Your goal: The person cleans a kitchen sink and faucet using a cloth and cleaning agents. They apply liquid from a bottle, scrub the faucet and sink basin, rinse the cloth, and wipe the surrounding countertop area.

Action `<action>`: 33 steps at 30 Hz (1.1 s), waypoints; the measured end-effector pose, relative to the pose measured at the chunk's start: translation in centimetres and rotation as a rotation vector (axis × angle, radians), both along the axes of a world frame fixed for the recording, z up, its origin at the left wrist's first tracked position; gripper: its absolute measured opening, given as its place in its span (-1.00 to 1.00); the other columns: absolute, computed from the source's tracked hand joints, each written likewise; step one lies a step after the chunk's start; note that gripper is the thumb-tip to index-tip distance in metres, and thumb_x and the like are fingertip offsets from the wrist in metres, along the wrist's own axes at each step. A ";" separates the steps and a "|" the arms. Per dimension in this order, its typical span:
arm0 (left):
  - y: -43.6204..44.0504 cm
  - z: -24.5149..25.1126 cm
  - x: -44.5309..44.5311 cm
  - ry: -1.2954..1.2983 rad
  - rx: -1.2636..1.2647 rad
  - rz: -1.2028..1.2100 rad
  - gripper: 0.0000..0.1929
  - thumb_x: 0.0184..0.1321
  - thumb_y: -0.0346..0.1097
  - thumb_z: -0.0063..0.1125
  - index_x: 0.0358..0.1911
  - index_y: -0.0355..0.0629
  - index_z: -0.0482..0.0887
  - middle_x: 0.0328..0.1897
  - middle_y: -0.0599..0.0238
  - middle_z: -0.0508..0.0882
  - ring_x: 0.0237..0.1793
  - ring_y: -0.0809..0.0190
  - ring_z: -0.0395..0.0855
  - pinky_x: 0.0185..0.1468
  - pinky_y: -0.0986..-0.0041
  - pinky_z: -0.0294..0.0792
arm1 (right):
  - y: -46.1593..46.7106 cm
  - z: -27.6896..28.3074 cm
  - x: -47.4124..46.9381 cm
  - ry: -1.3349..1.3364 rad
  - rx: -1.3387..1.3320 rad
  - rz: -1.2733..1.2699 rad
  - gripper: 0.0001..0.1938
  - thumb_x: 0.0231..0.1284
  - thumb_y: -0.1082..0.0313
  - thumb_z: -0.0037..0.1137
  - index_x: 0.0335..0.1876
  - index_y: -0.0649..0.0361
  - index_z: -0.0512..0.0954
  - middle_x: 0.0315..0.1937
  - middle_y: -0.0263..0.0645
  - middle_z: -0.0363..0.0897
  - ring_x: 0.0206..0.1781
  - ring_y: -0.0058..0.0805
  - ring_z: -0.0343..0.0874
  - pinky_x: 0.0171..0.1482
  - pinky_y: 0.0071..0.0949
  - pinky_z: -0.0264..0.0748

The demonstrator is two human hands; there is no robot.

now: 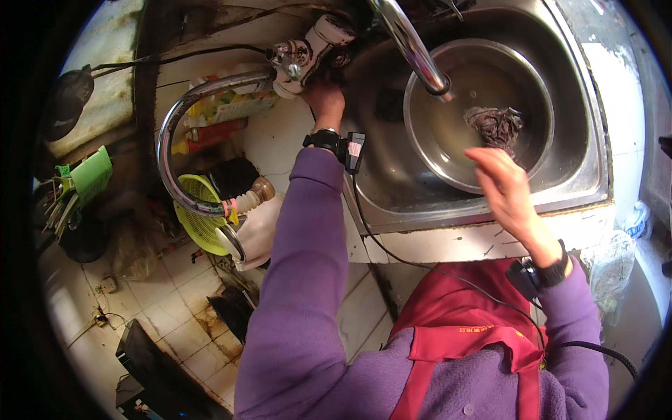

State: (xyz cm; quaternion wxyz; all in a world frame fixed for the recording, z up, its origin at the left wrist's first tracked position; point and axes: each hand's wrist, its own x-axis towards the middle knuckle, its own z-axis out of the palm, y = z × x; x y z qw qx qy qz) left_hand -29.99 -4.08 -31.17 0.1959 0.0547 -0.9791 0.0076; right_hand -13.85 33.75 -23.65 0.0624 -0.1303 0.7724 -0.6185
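Observation:
My left hand reaches to the underside of a stained white tap body at the sink's left. Shadow and the fitting hide its fingertips, so its grip does not show. Over the near rim of a round metal basin, my right hand hangs with nothing seen in it. Cloudy water stands in the basin, and a wet, dark brown crumpled cloth lies in it, just beyond the right fingers. The basin sits in a stainless steel sink. A chrome spout points down over the basin.
A curved chrome spout with a ribbed end arches out on the left. Below it are a yellow-green plastic strainer and a white container. A green utensil holder stands farther left. A thin cable runs between my wrists.

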 end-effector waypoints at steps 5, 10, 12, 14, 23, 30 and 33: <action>0.2 0.1 -0.2 0.139 0.118 -0.089 -0.75 0.16 -0.22 0.01 -0.30 -0.30 0.60 -0.24 -0.06 0.62 -0.12 -0.16 0.50 -0.01 0.07 0.27 | -9.4 -1.3 -8.8 0.101 -0.015 0.060 -0.74 0.06 0.53 -0.04 -0.10 0.27 0.51 -0.26 -0.11 0.51 -0.12 -0.11 0.46 -0.05 -0.31 0.40; 2.3 0.9 1.9 0.195 0.268 -0.084 -0.76 0.10 -0.26 0.06 -0.27 -0.30 0.60 -0.22 -0.13 0.59 -0.08 -0.22 0.44 0.05 0.14 0.25 | -11.6 -2.4 -9.9 0.173 0.147 0.021 -0.74 0.07 0.44 -0.03 -0.09 0.17 0.53 -0.26 -0.05 0.50 -0.13 -0.06 0.48 -0.07 -0.22 0.43; 2.8 1.1 1.8 0.200 0.278 -0.033 -0.69 0.12 -0.22 0.03 -0.15 -0.30 0.56 -0.10 -0.11 0.57 -0.05 -0.18 0.46 0.04 0.15 0.28 | -9.3 -2.7 -8.5 0.080 0.242 0.027 -0.74 0.06 0.43 -0.04 -0.10 0.11 0.54 -0.27 -0.01 0.49 -0.14 -0.03 0.49 -0.12 -0.17 0.44; 3.0 1.0 0.7 0.118 0.215 0.099 -0.72 0.10 -0.24 0.04 -0.21 -0.29 0.61 -0.16 -0.08 0.60 -0.09 -0.16 0.48 0.02 0.15 0.29 | -6.5 -3.0 -7.3 0.124 0.252 0.021 -0.74 0.00 0.49 -0.03 -0.13 0.18 0.53 -0.28 -0.02 0.50 -0.18 -0.05 0.47 -0.16 -0.14 0.41; 4.2 0.5 0.9 0.212 0.364 0.173 -0.82 0.06 -0.40 0.00 -0.31 -0.27 0.65 -0.24 -0.05 0.63 -0.08 -0.19 0.47 0.06 0.16 0.27 | -1.8 -2.1 -3.8 -0.011 0.191 -0.015 -0.78 0.05 0.56 0.02 -0.14 0.29 0.53 -0.24 -0.09 0.53 -0.19 -0.15 0.53 -0.12 -0.41 0.45; 4.6 1.4 0.6 0.253 0.314 0.108 -0.83 0.13 -0.38 -0.01 -0.26 -0.28 0.58 -0.21 -0.05 0.58 -0.17 -0.20 0.46 -0.10 0.10 0.30 | -0.1 -1.7 0.2 -0.091 0.241 0.008 -0.81 0.05 0.59 0.03 -0.19 0.28 0.55 -0.28 -0.08 0.54 -0.23 -0.19 0.56 -0.18 -0.43 0.48; 6.1 1.7 3.1 0.208 0.402 0.099 -0.77 0.02 -0.46 0.08 -0.21 -0.29 0.56 -0.08 -0.05 0.54 -0.09 -0.16 0.43 0.02 0.12 0.28 | 0.8 -0.1 1.3 -0.094 0.305 0.006 -0.80 0.06 0.59 0.03 -0.17 0.26 0.55 -0.26 -0.11 0.53 -0.22 -0.22 0.55 -0.20 -0.43 0.47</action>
